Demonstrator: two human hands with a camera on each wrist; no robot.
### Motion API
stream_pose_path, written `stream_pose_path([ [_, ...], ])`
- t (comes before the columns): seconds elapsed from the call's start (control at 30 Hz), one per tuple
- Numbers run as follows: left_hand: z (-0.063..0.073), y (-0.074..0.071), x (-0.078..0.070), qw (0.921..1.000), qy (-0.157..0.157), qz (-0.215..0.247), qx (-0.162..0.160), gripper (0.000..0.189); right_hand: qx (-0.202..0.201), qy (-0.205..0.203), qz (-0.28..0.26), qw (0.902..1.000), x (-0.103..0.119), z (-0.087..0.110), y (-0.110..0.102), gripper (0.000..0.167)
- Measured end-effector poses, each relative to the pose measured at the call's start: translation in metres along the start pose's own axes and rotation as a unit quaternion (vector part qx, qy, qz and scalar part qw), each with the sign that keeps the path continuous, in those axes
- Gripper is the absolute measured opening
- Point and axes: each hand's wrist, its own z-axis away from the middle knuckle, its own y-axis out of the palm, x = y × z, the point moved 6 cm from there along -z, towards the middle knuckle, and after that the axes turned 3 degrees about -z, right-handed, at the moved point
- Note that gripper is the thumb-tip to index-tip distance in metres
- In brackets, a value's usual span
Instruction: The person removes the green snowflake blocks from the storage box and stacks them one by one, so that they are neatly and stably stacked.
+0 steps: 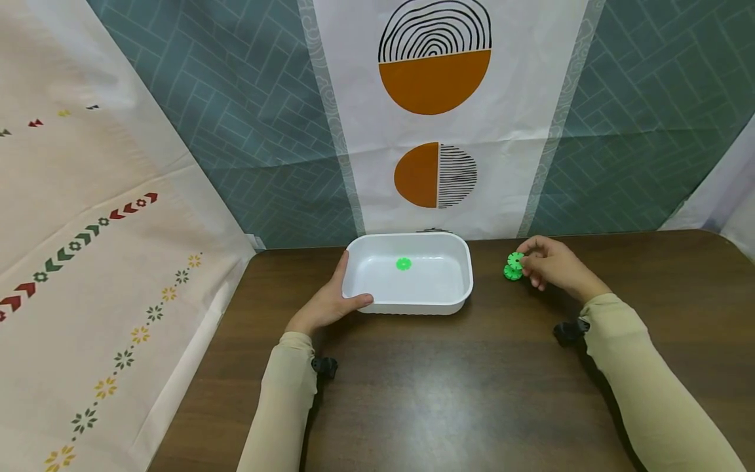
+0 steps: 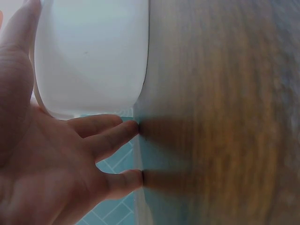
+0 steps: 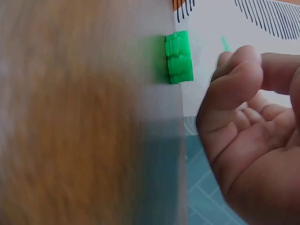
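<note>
A shallow white plastic tray (image 1: 413, 308) stands on the table, with a green notched disc (image 1: 404, 263) lying inside it. My left hand (image 1: 330, 303) rests against its left end, thumb at the front rim and fingers along the outside. In the left wrist view those fingers (image 2: 112, 140) are fairly straight, their tips down by the tabletop. To the tray's right, my right hand (image 1: 545, 265) pinches another green notched disc (image 1: 516, 260) between thumb and index finger. Just under it on the table sit stacked green discs (image 3: 179, 57), seen edge-on in the right wrist view.
The brown wooden table (image 1: 401, 387) ends at a hanging cloth (image 1: 283, 196) with teal and white panels behind the tray. A patterned white cloth (image 1: 118, 295) hangs along the left side. Dark straps with small devices (image 1: 569, 332) sit on both wrists.
</note>
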Motion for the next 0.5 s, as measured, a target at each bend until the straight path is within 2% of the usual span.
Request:
stream_pose_path([
  [0.2,0.002,0.000,-0.002,1.0000,-0.001,0.005,0.001,0.119,0.016,0.049,-0.017,0.9985,-0.009,-0.001,0.001,0.031],
  [0.5,0.001,0.000,-0.002,1.0000,0.003,0.008,0.000,0.121,0.021,0.057,-0.035,0.9975,-0.013,-0.002,0.003,0.031],
])
